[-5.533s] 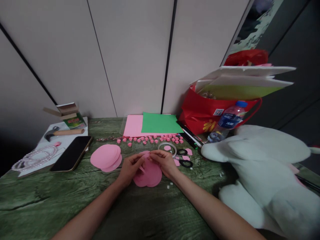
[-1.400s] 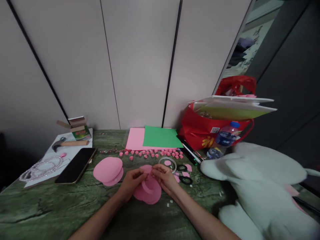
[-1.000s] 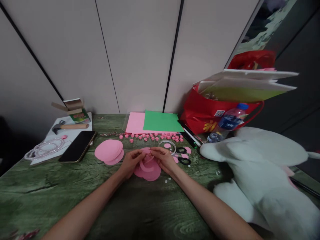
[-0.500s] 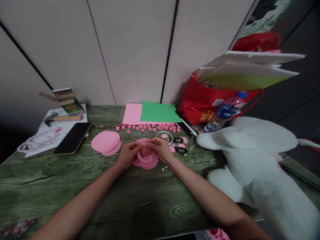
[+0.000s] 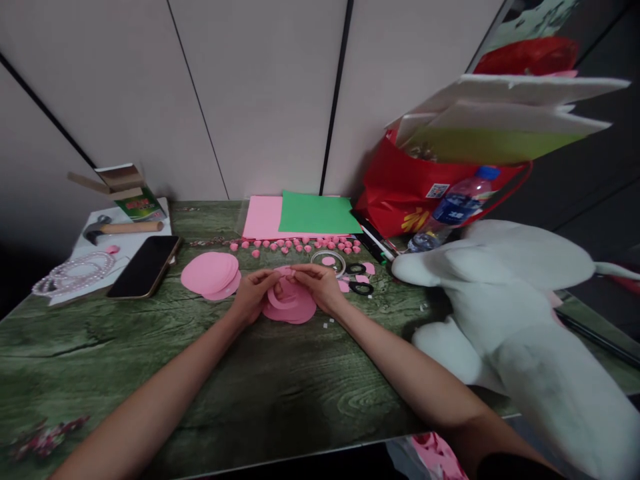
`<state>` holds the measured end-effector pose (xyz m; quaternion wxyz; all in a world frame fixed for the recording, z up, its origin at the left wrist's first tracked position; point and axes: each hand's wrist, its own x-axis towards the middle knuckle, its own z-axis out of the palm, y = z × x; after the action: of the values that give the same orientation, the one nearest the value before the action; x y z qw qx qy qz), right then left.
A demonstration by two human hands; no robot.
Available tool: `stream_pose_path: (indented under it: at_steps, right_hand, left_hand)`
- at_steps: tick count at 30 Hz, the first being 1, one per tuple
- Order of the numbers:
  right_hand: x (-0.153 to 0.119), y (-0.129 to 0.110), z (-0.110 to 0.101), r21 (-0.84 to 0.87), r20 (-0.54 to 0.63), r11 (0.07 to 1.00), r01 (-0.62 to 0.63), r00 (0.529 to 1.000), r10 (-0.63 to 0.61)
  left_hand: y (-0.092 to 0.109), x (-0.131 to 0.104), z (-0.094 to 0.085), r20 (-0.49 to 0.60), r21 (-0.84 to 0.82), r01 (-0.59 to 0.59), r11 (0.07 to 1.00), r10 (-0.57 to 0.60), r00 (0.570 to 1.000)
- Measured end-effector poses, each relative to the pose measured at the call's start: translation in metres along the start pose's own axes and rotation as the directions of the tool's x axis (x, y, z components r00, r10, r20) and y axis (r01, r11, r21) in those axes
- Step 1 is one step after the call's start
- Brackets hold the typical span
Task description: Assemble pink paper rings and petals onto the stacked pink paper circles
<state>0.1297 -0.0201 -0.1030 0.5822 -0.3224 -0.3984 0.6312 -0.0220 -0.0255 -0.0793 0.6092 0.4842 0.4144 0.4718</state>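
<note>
strip: curled pink paper [image 5: 283,304], held over pink discs [image 5: 301,312] on the table [image 5: 240,393]; its free end is loose, not wound tight
left hand [image 5: 251,293]: fingertips pinched together on the strip's one side
right hand [image 5: 322,288]: fingertips closed on its other side; the exact contact is hidden
lying flat: a stack of discs [image 5: 209,272] beside the left hand, uncurled
in the way: scissors [image 5: 370,289] and tape [image 5: 343,272] crowd the right hand; the plush [image 5: 490,307] bulks beyond that forearm
left side: phone [image 5: 145,267], beads [image 5: 75,279], hammer [image 5: 133,227]
finished-looking: many small buds [image 5: 295,246], loosely rowed past the hands
far: green sheet [image 5: 320,215] over a pink one [image 5: 262,217]; bottle [image 5: 453,208] by the red bag [image 5: 395,193]
</note>
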Motion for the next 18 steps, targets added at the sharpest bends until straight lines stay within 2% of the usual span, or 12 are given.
stream_pose_path:
  at_steps: [8,11,18]
  right_hand:
    - [0.0011,0.0021,-0.0017,-0.008,0.035,0.999,0.034,0.999,-0.034]
    - [0.001,0.0014,-0.0012,-0.021,0.015,0.999,0.042,0.999,-0.041]
    - [0.0026,0.0027,-0.0015,0.029,0.036,1.0,0.012,0.999,-0.013]
  left_hand:
    - [0.0012,0.0008,0.0009,0.017,-0.019,0.016,1.0,-0.015,1.0]
    - [0.0019,-0.0003,0.0015,0.023,-0.007,0.035,0.999,-0.035,0.999]
    - [0.0019,-0.0002,0.0004,0.011,-0.015,0.043,0.999,-0.043,0.999]
